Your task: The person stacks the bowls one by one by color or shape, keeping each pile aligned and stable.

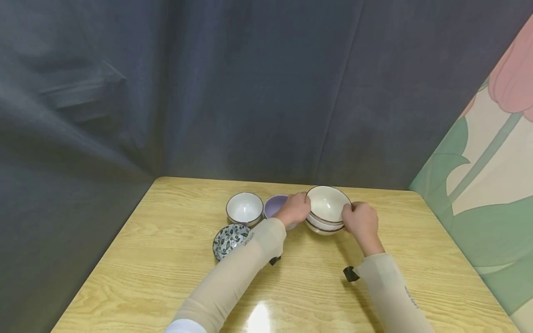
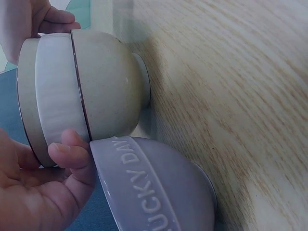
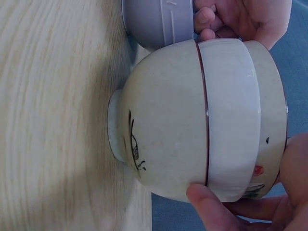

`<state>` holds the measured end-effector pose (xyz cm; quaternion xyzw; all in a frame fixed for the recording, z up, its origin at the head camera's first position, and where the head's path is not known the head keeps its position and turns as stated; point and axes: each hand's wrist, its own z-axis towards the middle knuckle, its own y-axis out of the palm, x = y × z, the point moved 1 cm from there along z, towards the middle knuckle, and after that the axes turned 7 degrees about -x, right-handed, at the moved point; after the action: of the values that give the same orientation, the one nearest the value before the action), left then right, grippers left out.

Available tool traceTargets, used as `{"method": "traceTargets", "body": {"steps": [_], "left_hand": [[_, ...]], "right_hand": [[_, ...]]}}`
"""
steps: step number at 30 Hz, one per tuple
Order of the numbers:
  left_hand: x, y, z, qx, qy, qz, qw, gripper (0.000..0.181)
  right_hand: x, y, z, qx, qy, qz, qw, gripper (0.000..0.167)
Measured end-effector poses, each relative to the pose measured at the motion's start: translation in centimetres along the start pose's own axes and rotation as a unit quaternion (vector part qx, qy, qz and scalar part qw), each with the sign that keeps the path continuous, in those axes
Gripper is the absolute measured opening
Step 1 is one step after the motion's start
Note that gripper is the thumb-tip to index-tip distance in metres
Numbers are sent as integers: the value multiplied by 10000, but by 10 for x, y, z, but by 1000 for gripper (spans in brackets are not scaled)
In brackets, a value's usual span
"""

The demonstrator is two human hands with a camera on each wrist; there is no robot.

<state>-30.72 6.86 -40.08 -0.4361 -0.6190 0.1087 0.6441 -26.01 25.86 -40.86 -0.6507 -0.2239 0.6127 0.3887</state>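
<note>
Three nested bowls stand upright on the wooden table. At the bottom is a cream bowl (image 2: 106, 86) with a brown rim, a white bowl (image 3: 233, 115) sits inside it, and a second cream bowl (image 1: 328, 203) is on top. My left hand (image 1: 296, 208) pinches the top cream bowl at its left rim, fingers low along the stack's side. On the opposite side my right hand (image 1: 362, 224) grips the same bowl's rim, one fingertip touching the lower bowls. A purple bowl (image 2: 149, 187) with raised "LUCKY DAY" lettering stands against the stack, partly hidden by my left hand in the head view.
Left of the purple bowl is a white bowl (image 1: 244, 208) with a dark rim. In front of it lies a dark-patterned dish (image 1: 228, 240), partly covered by my left sleeve. A dark curtain (image 1: 258, 92) hangs behind the table (image 1: 166, 263); a floral cloth (image 1: 491, 185) is at right.
</note>
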Motion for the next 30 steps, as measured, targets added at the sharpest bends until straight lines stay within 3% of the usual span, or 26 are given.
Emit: {"method": "traceTargets", "body": {"steps": [15, 18, 24, 30], "left_hand": [[1, 0, 1, 84, 105, 66, 9999, 47], [-1, -4, -1, -41, 136, -24, 9999, 49], [-15, -33, -18, -193, 31, 189, 9996, 59], [-36, -73, -52, -61, 16, 332, 9994, 55]], "right_hand": [[0, -1, 3, -44, 57, -305, 9995, 45], [-1, 0, 4, -156, 85, -258, 9995, 48], [-3, -1, 1, -564, 149, 93, 9983, 63], [-3, -5, -5, -329, 155, -66, 9993, 64]]}}
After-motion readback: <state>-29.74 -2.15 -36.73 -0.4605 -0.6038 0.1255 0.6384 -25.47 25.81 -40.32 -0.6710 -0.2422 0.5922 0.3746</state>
